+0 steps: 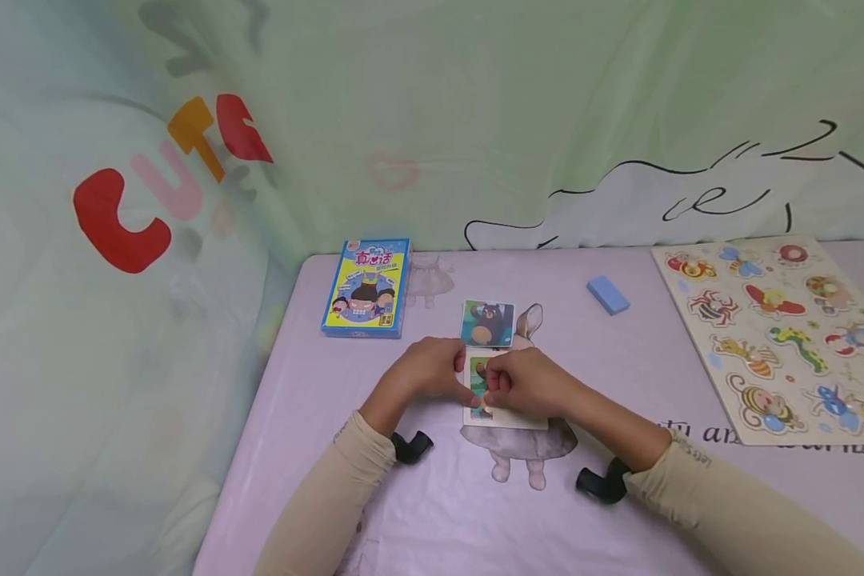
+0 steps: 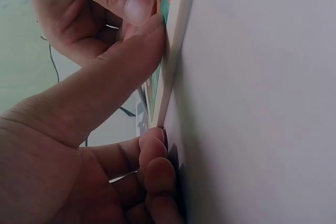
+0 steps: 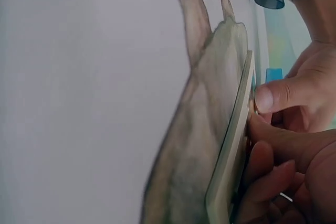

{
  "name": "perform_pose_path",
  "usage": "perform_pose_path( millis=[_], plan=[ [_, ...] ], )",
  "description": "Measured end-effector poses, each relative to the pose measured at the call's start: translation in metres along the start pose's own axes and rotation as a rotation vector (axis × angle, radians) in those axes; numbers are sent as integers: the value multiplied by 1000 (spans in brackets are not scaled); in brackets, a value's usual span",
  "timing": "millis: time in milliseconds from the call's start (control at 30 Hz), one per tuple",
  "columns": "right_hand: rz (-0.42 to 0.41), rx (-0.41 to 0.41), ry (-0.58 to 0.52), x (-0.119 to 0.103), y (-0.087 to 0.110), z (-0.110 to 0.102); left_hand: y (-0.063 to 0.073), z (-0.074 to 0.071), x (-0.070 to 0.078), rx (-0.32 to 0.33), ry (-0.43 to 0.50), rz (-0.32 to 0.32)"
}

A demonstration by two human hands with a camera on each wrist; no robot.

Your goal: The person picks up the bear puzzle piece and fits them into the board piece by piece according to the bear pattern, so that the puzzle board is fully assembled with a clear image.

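A small pale wooden puzzle board (image 1: pixel 518 421) lies on the table, with green and teal picture pieces (image 1: pixel 478 412) along its left side. My left hand (image 1: pixel 432 370) holds the board's left side, its thumb laid over the pieces and its other fingers curled by the edge. From the right, my right hand (image 1: pixel 529 380) pinches a thin puzzle piece (image 2: pixel 158 4) between thumb and forefinger, right against the left thumb. Both hands hide much of the piece. Just beyond the board sits a square bear picture (image 1: pixel 488 324).
A blue and yellow card box (image 1: pixel 366 288) stands at the back left. Further right lie a blue block (image 1: pixel 608 295) and a large wooden insect puzzle board (image 1: pixel 727 384). Curtain fabric (image 1: pixel 432 120) hangs behind the table and along its left side.
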State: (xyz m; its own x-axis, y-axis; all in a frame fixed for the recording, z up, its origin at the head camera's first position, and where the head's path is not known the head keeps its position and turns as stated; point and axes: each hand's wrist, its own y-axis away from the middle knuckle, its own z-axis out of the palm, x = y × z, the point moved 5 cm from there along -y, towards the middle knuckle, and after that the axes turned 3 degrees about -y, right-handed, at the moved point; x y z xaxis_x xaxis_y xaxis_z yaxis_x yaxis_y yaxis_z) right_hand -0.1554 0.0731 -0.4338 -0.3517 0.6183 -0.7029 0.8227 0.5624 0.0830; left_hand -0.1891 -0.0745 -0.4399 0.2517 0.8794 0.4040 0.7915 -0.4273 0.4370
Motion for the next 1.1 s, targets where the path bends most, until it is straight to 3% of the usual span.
perform_pose_path(
  millis=[233, 467, 767, 933, 1100],
  plan=[
    [-27, 15, 22, -3, 0, -1, 2, 3, 5, -8, -68, -19],
    [-6, -70, -52, 3, 11, -9, 3, 4, 7, -5, -43, -65],
    [75, -60, -35, 19, 41, -47, 7, 4, 10, 19, -41, -116],
    [99, -48, 43, 34, 62, -67, 10, 4, 11, 33, -97, -140],
    [110, -86, 88, 49, 83, -76, 10, 4, 10, 45, -104, -146]
  ],
)
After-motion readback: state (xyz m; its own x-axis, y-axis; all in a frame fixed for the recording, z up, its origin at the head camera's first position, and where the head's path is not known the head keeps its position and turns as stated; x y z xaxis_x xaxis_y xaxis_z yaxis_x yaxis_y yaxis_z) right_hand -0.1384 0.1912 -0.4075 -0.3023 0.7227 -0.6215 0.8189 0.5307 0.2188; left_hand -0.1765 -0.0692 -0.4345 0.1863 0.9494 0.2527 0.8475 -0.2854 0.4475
